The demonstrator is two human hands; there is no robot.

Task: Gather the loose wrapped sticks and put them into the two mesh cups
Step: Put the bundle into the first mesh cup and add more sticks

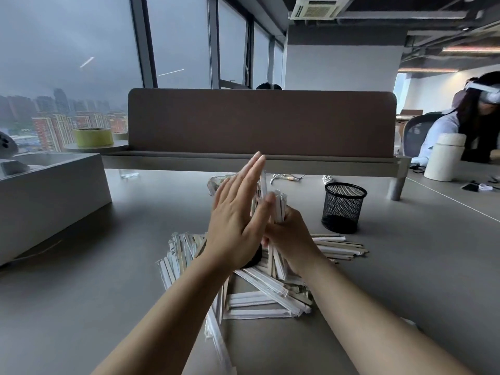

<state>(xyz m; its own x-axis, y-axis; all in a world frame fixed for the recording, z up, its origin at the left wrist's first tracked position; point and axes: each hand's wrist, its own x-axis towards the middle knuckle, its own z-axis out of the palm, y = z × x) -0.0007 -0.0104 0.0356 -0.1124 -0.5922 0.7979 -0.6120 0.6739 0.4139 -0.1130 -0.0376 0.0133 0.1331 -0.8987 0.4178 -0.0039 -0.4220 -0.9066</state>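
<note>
We held a bundle of wrapped sticks [280, 204] upright in our right hand [290, 235], its fingers curled tight around the middle so the ends stuck out above and below them. Our left hand [232, 223] lay flat against the bundle's left side, fingers [251, 177] straight and together, gripping nothing. Beneath both hands the loose sticks [267, 290] lay heaped on the desk [94, 307]. An upright mesh cup [343, 209] stood to the right of our right fingers, apart from them.
</note>
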